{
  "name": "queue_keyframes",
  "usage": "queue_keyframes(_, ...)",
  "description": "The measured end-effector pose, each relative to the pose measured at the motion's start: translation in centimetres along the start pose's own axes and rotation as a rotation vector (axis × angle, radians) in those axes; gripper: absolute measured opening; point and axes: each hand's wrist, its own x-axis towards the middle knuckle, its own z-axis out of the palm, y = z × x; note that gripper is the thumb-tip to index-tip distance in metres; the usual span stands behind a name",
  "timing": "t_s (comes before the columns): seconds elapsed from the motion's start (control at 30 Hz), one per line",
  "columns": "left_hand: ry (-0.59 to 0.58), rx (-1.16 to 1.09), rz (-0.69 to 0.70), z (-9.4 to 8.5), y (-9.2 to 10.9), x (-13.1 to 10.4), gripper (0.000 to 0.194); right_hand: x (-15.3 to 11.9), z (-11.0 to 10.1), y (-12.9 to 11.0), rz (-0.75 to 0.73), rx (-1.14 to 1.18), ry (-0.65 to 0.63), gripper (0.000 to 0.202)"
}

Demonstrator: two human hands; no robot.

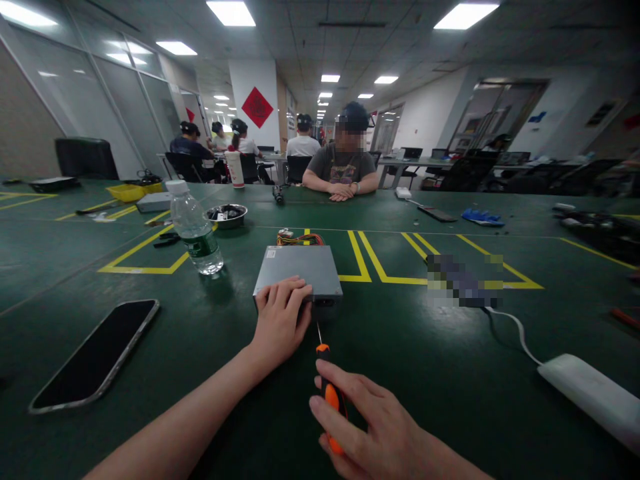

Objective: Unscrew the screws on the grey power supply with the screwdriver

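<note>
A grey metal computer power supply (300,263) lies on the green table in front of me, its bundle of coloured cables (301,239) at the far side. My left hand (281,320) rests on its near left edge, fingers over the top and thumb at the front face. In my right hand (367,417) is an orange and black screwdriver (331,393), held by the handle between thumb and fingers. Its thin shaft points away from me toward the power supply's near face, close to the socket. Whether the tip touches the face, I cannot tell.
Left are a phone (97,353), a water bottle (195,230) and a metal bowl (227,215) of small dark parts. On the right, a white cable runs to a white power bank-like block (590,393). A person (343,157) sits across the table (240,413).
</note>
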Motion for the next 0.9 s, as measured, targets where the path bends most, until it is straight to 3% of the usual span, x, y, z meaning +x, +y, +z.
queue_keyframes(0.23, -0.002, -0.011, -0.006, 0.0, 0.0, 0.0, 0.023, -0.4, 0.3, 0.7, 0.023, -0.024, 0.149, 0.022)
queue_keyframes(0.33, -0.002, -0.010, -0.002, -0.1, 0.0, 0.0, 0.023, -0.5, 0.3, 0.5, 0.047, 0.000, 0.085, 0.029)
queue_keyframes(0.47, -0.005, -0.010, -0.005, -0.2, 0.0, 0.0, 0.023, 0.0, 0.1, 0.0, -0.013, -0.028, -0.007, 0.025)
queue_keyframes(0.67, -0.013, -0.020, -0.006, -0.2, 0.1, 0.0, 0.024, -0.2, 0.2, 0.5, -0.017, -0.039, 0.124, 0.025)
queue_keyframes(0.77, -0.009, -0.029, -0.011, -0.1, 0.0, -0.1, 0.024, 0.0, 0.5, 0.6, -0.053, -0.021, 0.094, 0.032)
queue_keyframes(0.9, -0.007, -0.033, -0.015, 0.0, 0.0, -0.1, 0.023, 0.6, 0.8, 0.5, -0.119, -0.068, 0.074, 0.027)
